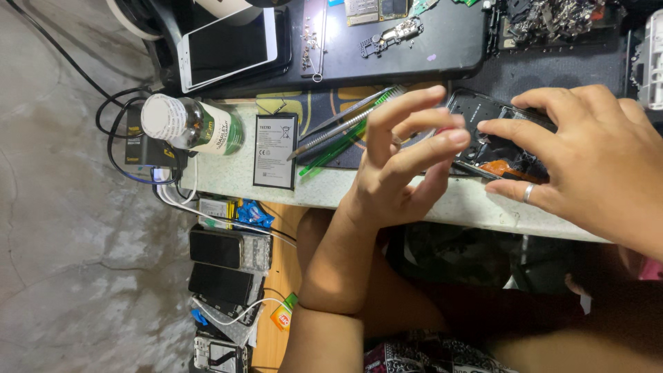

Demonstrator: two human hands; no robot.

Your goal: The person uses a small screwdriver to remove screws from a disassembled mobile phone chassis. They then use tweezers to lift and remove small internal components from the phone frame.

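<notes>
The opened phone (494, 148), back cover off, lies on the counter (331, 186) under both hands. The right hand (587, 152) presses on it, fingers spread flat and loose. The left hand (400, 159) hovers just beside the phone, fingers apart, gripping nothing. Left of the phone lie tweezers (338, 124), then a flat battery (275, 150).

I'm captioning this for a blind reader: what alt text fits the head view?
Two bare hands work on an opened black phone at a workbench edge: the left hand fingers spread beside it, the right hand resting on it. A phone battery, tweezers and a green bottle lie nearby.
</notes>
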